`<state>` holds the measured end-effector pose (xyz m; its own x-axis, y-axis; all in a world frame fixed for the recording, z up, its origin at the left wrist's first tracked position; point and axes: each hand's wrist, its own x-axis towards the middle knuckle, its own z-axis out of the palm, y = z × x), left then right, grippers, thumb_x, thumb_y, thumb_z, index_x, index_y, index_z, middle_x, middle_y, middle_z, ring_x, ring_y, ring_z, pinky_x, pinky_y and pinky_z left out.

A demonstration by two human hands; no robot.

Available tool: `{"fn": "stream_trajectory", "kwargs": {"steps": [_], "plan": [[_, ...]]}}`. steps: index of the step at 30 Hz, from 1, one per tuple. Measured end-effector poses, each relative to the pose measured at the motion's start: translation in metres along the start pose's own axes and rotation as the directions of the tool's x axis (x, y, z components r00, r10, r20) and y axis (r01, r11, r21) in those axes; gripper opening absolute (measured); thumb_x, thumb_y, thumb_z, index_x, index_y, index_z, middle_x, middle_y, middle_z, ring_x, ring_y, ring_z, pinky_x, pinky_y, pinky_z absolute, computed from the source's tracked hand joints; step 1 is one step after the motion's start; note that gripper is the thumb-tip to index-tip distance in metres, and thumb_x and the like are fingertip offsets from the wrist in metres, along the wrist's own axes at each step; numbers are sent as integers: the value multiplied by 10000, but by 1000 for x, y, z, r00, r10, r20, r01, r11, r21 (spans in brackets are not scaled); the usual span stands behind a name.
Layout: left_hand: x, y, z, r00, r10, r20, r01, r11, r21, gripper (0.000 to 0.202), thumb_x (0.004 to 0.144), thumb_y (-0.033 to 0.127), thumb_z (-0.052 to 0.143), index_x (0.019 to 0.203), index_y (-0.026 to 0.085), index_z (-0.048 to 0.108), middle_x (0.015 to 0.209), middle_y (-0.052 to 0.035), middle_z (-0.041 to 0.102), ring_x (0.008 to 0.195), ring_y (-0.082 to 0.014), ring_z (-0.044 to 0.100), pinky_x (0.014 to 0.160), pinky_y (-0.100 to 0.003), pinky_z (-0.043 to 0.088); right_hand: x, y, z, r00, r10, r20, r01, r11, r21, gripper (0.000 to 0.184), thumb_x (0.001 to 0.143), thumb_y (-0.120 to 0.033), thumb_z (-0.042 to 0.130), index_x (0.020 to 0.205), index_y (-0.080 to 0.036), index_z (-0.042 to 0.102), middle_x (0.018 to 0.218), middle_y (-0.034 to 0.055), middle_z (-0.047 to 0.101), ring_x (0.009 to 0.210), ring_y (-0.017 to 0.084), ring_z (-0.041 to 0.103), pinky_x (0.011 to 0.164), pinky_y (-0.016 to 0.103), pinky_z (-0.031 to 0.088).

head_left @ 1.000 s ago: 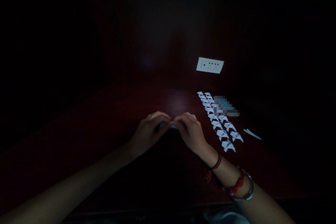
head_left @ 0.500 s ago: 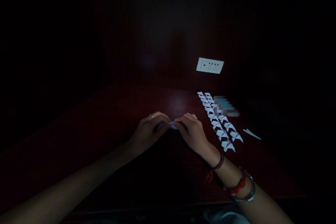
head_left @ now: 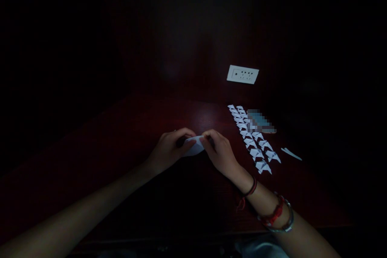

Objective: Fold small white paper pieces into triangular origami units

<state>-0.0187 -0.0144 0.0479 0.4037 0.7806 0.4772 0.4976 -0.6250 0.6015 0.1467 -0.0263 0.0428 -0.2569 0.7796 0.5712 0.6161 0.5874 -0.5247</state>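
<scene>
A small piece of folded white paper [head_left: 195,147] is pinched between my two hands above the dark red table. My left hand [head_left: 169,147] grips its left side, thumb in front and fingers behind. On the other side, my right hand [head_left: 220,151] holds the paper's upper right corner between thumb and fingers. Fine creases in the paper are too dim to make out. To the right of my right hand stand two rows of several small folded white paper figures [head_left: 250,142].
Beside the rows lies a phone-like flat object [head_left: 261,121], its surface blurred out. Further right are thin white strips [head_left: 291,153] on the dark red table [head_left: 151,125]. A white socket plate [head_left: 242,74] is on the back wall. The surroundings are very dark.
The paper has been tilted, so more of its white face shows below my fingers. Both hands have shifted their finger grip slightly while staying in about the same place.
</scene>
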Motion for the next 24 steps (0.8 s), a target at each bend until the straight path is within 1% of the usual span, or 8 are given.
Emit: {"fn": "stream_trajectory", "kwargs": {"steps": [3, 8, 12, 15, 19, 21, 24], "plan": [[-1, 1, -1, 1000, -21, -20, 21, 1000, 2, 170, 826, 346, 450, 849, 215, 556, 758, 39, 601, 667, -105, 564, 581, -195, 411, -1, 2, 2, 1000, 11, 6, -11, 999, 40, 112, 795, -256, 463, 826, -187, 546, 721, -2, 563, 670, 109, 505, 611, 221, 370], [-2, 2, -1, 1000, 1, 4, -1, 1000, 22, 178, 833, 331, 424, 872, 220, 558, 778, 35, 610, 693, -110, 568, 621, -207, 421, -2, 3, 2, 999, 47, -9, -46, 996, 83, 124, 783, -245, 481, 789, -197, 594, 706, -19, 603, 614, 87, 521, 571, 205, 380], [-1, 1, 1, 999, 26, 22, -27, 999, 39, 169, 814, 345, 454, 876, 219, 548, 813, 34, 602, 717, -114, 561, 632, -216, 419, -2, 3, 2, 999, 54, -3, -54, 993, 101, 135, 779, -226, 486, 729, -190, 606, 662, -27, 611, 575, 80, 530, 540, 198, 381], [0, -3, 2, 998, 42, 40, -44, 997, 65, 150, 823, 328, 449, 858, 225, 553, 808, 39, 599, 738, -116, 555, 671, -228, 409, -2, 4, 2, 998, 55, 33, -59, 990, 126, 127, 774, -210, 492, 740, -191, 613, 698, -20, 630, 610, 88, 554, 565, 204, 401], [0, -7, 3, 997, 61, 37, -64, 994, 93, 142, 839, 297, 426, 856, 228, 548, 814, 37, 588, 763, -120, 542, 705, -245, 395, -1, 4, -1, 998, 44, 54, -53, 985, 162, 153, 783, -195, 472, 854, -208, 608, 760, -10, 642, 669, 100, 575, 611, 224, 420], [0, -7, 4, 997, 64, 36, -67, 993, 96, 139, 837, 297, 425, 849, 223, 542, 801, 32, 581, 753, -124, 538, 699, -252, 395, 1, 2, -3, 999, 25, 42, -30, 991, 132, 152, 792, -208, 460, 829, -209, 608, 760, -7, 638, 686, 105, 572, 635, 240, 417], [0, -5, 5, 997, 50, 59, -54, 996, 72, 130, 824, 305, 441, 847, 215, 533, 789, 28, 575, 732, -126, 537, 674, -252, 403, 2, -1, -4, 1000, 0, 21, -1, 999, 37, 163, 801, -195, 444, 745, -201, 597, 730, -7, 627, 690, 109, 558, 667, 259, 394]]}}
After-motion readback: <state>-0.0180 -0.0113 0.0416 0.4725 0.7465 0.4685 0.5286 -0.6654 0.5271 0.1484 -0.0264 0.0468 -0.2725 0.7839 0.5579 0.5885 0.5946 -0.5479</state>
